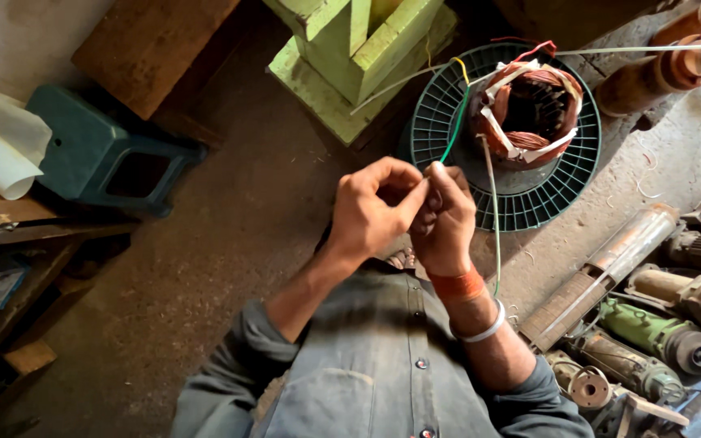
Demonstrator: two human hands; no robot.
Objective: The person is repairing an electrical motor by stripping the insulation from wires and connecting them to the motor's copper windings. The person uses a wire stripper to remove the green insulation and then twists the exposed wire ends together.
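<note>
A: Entry, head view. Both hands are raised at frame centre, fingertips meeting. The left hand [375,207] and the right hand [444,219] are touching each other at the tips.

B: What is between them?

A: The lower end of a green wire [453,130]. It looks pinched where the two hands meet, just above the right hand's thumb. The left fingers are curled in a pinch toward that same point; whether they grip the wire or only the right fingertips, I cannot tell.

B: Axis of the wire?

A: From the fingertips it runs up and to the right, slightly tilted, toward the copper coil [529,109] in the upper right of the frame. Its top end reaches the coil's left edge, near a short yellow wire [463,71]. So the free end points down at the hands and the fixed end lies away from them.

B: Which hand is nearer the coil?

A: The right one. It sits between the left hand and the coil.

B: Anything else hanging there?

A: A pale wire [494,219] drops from the coil past the right wrist, apart from the fingers. The coil rests on a dark green fan guard [440,130] lying flat on the floor. A light green stand [359,57] is at upper centre; old motors [659,341] lie at lower right.
</note>
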